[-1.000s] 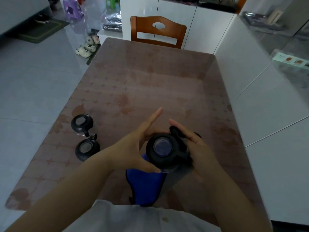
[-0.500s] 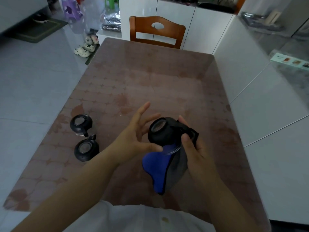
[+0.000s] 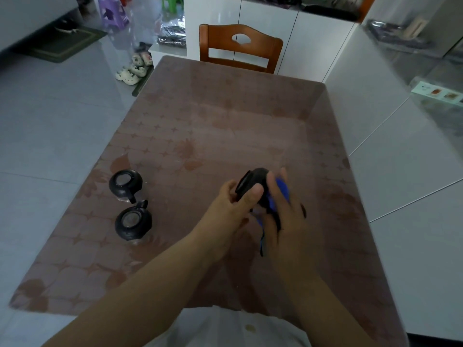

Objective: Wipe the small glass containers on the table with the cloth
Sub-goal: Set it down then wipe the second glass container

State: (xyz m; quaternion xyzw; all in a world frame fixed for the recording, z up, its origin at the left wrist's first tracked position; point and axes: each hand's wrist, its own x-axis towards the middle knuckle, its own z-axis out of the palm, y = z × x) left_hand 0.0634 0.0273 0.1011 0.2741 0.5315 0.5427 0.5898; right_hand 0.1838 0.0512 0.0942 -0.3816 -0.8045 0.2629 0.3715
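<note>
Three small glass containers with black lids are in view above a brown patterned desk (image 3: 225,136). Item one: held container (image 3: 253,186), raised off the desk surface and tilted, lid facing left and away; its glass body is mostly hidden by fingers and fabric. Item two: far container (image 3: 125,182), upright on the left part of the desk, handle toward the near side. Item three: near container (image 3: 133,222), upright just beside the far one, handle toward it; whether the two touch cannot be told. Cloth (image 3: 281,194), blue, wrapped against the right side of the held container, one dark-edged end hanging down below the palms. Left hand (image 3: 225,211): fingers closed on the lid end of the held container, thumb across its black rim. Right hand (image 3: 285,221): pressed over the cloth, clasping it to the container. Wooden chair (image 3: 240,48): at the far desk edge. Pale sandals (image 3: 134,67): on the grey tile floor, far left.
</note>
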